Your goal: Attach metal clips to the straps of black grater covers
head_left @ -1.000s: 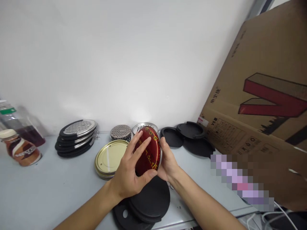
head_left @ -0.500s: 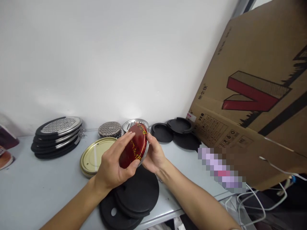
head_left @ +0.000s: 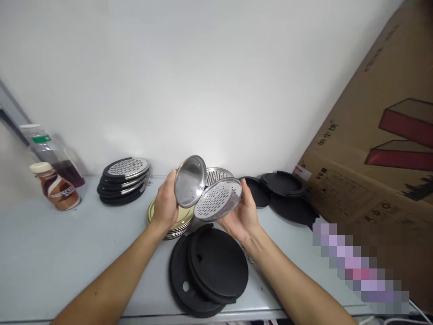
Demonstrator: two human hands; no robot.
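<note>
My left hand [head_left: 165, 198] grips a round metal lid [head_left: 190, 180] by its edge, tilted with its shiny silver inside facing right. In my right hand [head_left: 244, 216] is a round metal grater disc [head_left: 218, 199] with rows of slots, its face tipped up. The lid's lower edge meets or nearly meets the disc's left rim. Beneath them, a stack of gold-coloured lids [head_left: 184, 220] sits on the table, partly covered by my left hand. Nearer me lie overlapping black round plates [head_left: 219, 262]. Another grater disc [head_left: 219, 175] shows behind the held pieces.
A stack of black-rimmed grater discs [head_left: 123, 183] stands at left by the wall. Further left are a brown-labelled bottle [head_left: 59, 187] and a clear bottle of dark liquid [head_left: 67, 169]. More black round plates [head_left: 284, 184] lie right, beside a large cardboard box [head_left: 352, 171].
The red-topped lid has come away from the grater disc; one piece is now in each hand. My view has turned left, bringing both bottles into fuller sight.
</note>
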